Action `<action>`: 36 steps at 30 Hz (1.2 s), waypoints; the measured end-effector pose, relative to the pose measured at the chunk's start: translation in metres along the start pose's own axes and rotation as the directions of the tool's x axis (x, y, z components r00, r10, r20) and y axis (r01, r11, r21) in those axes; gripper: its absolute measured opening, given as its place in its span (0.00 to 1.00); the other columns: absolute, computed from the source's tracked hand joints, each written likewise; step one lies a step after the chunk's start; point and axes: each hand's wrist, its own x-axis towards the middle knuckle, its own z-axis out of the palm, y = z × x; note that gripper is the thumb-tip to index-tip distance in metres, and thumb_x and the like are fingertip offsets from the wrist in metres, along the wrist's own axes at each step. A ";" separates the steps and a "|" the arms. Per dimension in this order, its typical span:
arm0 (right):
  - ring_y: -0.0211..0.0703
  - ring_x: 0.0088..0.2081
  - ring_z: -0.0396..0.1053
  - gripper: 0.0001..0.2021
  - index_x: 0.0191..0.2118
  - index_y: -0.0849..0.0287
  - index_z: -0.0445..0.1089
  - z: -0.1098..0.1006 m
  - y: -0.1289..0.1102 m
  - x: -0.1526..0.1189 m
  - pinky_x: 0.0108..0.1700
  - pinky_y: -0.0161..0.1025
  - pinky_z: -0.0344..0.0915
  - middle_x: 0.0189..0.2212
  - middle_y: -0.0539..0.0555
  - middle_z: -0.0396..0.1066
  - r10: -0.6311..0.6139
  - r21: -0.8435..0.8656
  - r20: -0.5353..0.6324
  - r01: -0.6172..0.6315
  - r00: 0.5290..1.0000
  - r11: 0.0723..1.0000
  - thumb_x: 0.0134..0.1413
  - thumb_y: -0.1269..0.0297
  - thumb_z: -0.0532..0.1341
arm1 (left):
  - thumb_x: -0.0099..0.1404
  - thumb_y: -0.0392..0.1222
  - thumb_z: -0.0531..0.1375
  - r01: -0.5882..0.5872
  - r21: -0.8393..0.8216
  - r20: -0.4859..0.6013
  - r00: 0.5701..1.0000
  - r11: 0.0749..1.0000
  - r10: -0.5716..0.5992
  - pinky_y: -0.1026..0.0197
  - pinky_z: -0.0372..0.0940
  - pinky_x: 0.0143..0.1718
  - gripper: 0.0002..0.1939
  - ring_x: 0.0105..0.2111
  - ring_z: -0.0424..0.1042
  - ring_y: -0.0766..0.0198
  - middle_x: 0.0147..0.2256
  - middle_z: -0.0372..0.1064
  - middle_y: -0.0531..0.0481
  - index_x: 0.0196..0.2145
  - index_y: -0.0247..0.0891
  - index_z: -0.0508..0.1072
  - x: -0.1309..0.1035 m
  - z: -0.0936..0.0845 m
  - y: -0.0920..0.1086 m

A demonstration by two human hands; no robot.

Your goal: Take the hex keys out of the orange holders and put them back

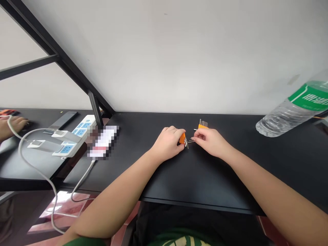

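Note:
My left hand (167, 145) is closed around an orange hex key holder (182, 138), with a few metal keys sticking out toward the lower right. Facing it, my right hand (211, 141) has thumb and fingers pinched at the end of a thin metal hex key (191, 141). That key lies in the narrow gap between both hands; whether it touches the holder I cannot tell. Just behind my right hand rests a second orange hex key holder (203, 126), several keys pointing up from it in a row. My right fingers partly cover its lower part.
A large water bottle (289, 109) with a green label is at the right. At the left, a blurred phone (104, 141) is attached to a white cable (83, 176). Past the black frame (96, 107) are a power strip (77, 136) and another person's hand (14, 126).

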 end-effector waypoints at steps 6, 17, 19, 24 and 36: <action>0.41 0.36 0.69 0.09 0.35 0.57 0.73 -0.004 0.012 0.001 0.35 0.38 0.61 0.40 0.55 0.72 -0.113 -0.424 0.125 0.156 0.986 0.892 0.64 0.69 0.56 | 0.63 0.35 0.62 0.028 -0.003 -0.025 0.999 1.000 -0.028 0.48 0.65 0.55 0.24 0.51 0.71 0.54 0.48 0.77 0.47 0.56 0.42 0.69 0.000 -0.003 -0.005; 0.41 0.25 0.61 0.07 0.27 0.57 0.59 -0.002 -0.013 -0.012 0.26 0.40 0.51 0.28 0.53 0.70 0.009 -0.538 0.099 0.046 0.995 0.842 0.52 0.72 0.59 | 0.62 0.34 0.62 0.002 -0.040 0.030 1.000 0.999 -0.001 0.49 0.67 0.52 0.25 0.51 0.71 0.54 0.48 0.76 0.47 0.57 0.41 0.69 -0.001 0.000 -0.006; 0.40 0.25 0.63 0.06 0.29 0.56 0.60 -0.003 -0.016 -0.012 0.27 0.38 0.55 0.26 0.50 0.70 -0.017 -0.363 0.073 0.042 0.997 0.931 0.53 0.71 0.58 | 0.62 0.35 0.62 -0.022 -0.072 0.025 0.999 0.997 0.024 0.50 0.67 0.52 0.25 0.50 0.71 0.55 0.47 0.77 0.47 0.58 0.41 0.69 -0.001 0.001 -0.006; 0.37 0.24 0.66 0.03 0.31 0.55 0.65 -0.005 -0.018 -0.011 0.30 0.37 0.62 0.25 0.46 0.71 -0.022 0.032 0.067 0.020 0.997 0.999 0.52 0.69 0.60 | 0.62 0.35 0.63 -0.063 -0.128 -0.031 0.998 0.990 0.060 0.51 0.67 0.52 0.25 0.48 0.71 0.57 0.44 0.77 0.49 0.57 0.42 0.69 -0.002 0.002 -0.006; 0.34 0.20 0.60 0.05 0.31 0.56 0.69 -0.008 -0.014 -0.008 0.22 0.34 0.57 0.22 0.46 0.65 0.110 0.285 0.150 -0.150 0.982 0.947 0.56 0.63 0.62 | 0.62 0.35 0.63 -0.107 -0.079 0.010 0.994 0.991 0.108 0.50 0.65 0.54 0.25 0.51 0.71 0.56 0.45 0.77 0.48 0.57 0.41 0.70 -0.003 0.002 0.000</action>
